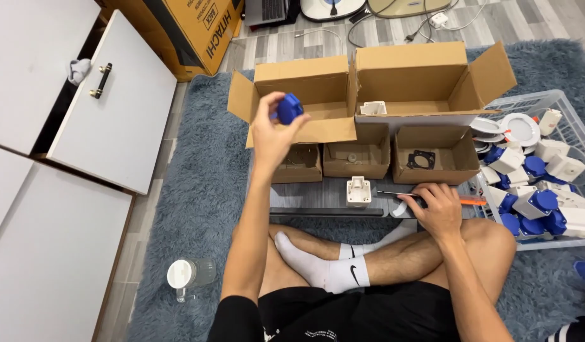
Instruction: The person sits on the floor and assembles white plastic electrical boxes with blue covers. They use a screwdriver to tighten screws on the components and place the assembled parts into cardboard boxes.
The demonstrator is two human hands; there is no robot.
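While the left hand [275,134] holds up a blue cap [290,108], the right hand [439,207] grips a screwdriver [425,199].

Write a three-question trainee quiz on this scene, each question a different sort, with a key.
1. True or false: the left hand holds a blue cap raised above the cardboard boxes.
2. What does the right hand rest on? A) a screwdriver B) a bottle C) a sock
3. Fill in: the basket of blue-and-white parts sits on the person's ___ side.

Key: 1 true; 2 A; 3 right.
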